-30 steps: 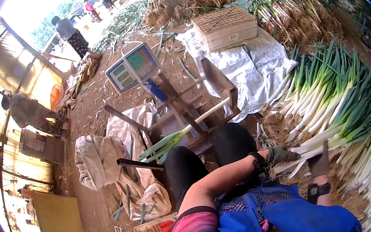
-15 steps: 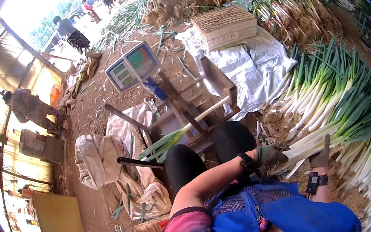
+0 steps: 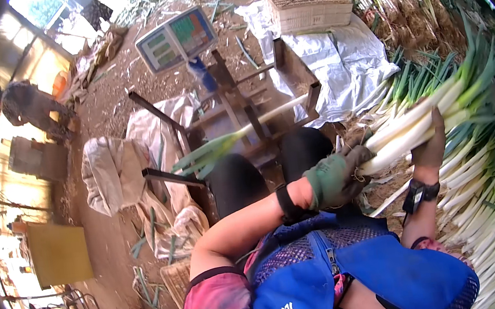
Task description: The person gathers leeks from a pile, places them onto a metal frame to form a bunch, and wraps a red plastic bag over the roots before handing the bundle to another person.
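Both my hands hold a bunch of long green onions (image 3: pixel 411 125) at my right side, white stalks toward me and green leaves up to the right. My left hand (image 3: pixel 338 177), in a green and dark glove, closes around the root end. My right hand (image 3: pixel 430 143), also in a dark glove, grips the white stalks farther along. Below and beside it lies a wide pile of green onions (image 3: pixel 480 187). One single green onion (image 3: pixel 270 114) rests across a dark wooden frame (image 3: pixel 235 103) in front of my knees.
A scale with a display panel (image 3: pixel 176 39) stands beyond the frame. A lidded pale crate (image 3: pixel 308 8) sits on a white sheet (image 3: pixel 341 59). Beige sacks (image 3: pixel 117 173) lie left of the frame. Another person (image 3: pixel 35 109) bends at the far left. More bundled onions (image 3: pixel 403 12) are heaped behind.
My hands have lifted the bunch up off the pile toward my front. The view has shifted slightly. The single onion still lies across the frame.
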A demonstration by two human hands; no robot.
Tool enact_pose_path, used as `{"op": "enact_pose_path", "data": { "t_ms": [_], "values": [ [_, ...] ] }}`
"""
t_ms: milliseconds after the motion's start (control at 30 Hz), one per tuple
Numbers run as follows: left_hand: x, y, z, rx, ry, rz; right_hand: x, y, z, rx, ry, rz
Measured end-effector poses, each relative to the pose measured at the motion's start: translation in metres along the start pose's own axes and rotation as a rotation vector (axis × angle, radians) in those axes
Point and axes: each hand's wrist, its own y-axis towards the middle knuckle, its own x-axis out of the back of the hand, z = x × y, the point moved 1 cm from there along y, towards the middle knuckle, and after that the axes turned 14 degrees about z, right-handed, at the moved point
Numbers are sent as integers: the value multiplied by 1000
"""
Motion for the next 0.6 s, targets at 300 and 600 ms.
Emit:
{"op": "enact_pose_path", "data": {
  "t_ms": [300,600],
  "values": [
    [45,-50,22,-46,342,-437,-175,77,3,-15,-194,482],
    [126,-154,69,441,402,-641,-292,182,-106,240,-980,997]
  ]
}}
